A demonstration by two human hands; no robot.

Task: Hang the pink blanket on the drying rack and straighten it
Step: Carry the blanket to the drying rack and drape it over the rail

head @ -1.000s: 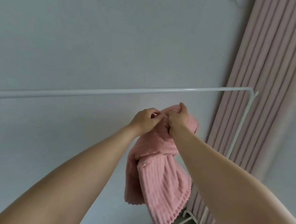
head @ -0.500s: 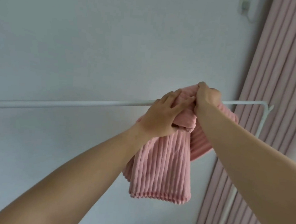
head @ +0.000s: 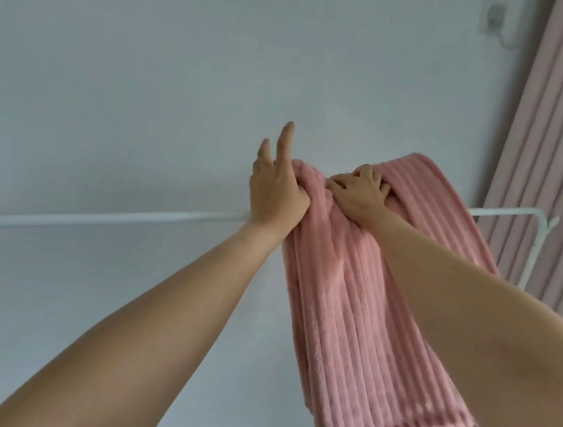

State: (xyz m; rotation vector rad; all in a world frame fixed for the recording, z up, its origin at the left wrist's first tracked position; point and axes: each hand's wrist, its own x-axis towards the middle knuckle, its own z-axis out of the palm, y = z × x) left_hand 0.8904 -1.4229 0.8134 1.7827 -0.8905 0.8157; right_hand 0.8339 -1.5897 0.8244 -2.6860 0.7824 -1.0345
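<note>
A ribbed pink plush blanket [head: 359, 324] is draped over the thin white metal rail of a drying rack [head: 100, 221], near the rail's right end by its upright corner. Its long axis hangs downward, ribs running top to bottom, scalloped hem lowest. The left hand [head: 276, 195] pinches bunched fabric at the top, two fingers raised. The right hand [head: 359, 193] grips folds beside it. Pink pleated curtains [head: 559, 171] hang to the right.
</note>
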